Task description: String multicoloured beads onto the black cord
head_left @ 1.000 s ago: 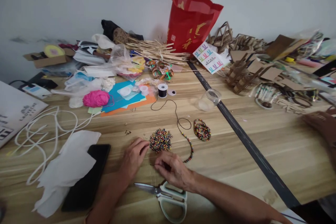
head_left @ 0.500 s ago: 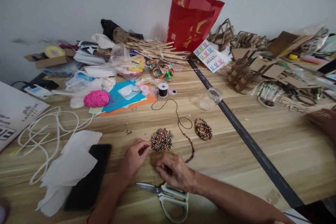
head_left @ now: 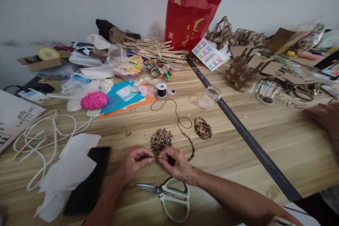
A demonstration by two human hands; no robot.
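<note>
beads (head_left: 161, 140), round, multicoloured, heap beside hands (head_left: 132, 164), the right (head_left: 178, 164) pinching thin cord (head_left: 176, 111).

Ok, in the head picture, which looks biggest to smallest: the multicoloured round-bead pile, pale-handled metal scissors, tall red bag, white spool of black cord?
1. Tall red bag
2. Pale-handled metal scissors
3. Multicoloured round-bead pile
4. White spool of black cord

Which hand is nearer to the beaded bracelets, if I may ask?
Right: the right hand is left of the beaded bracelets, on their near side; the left hand is farther left.
</note>
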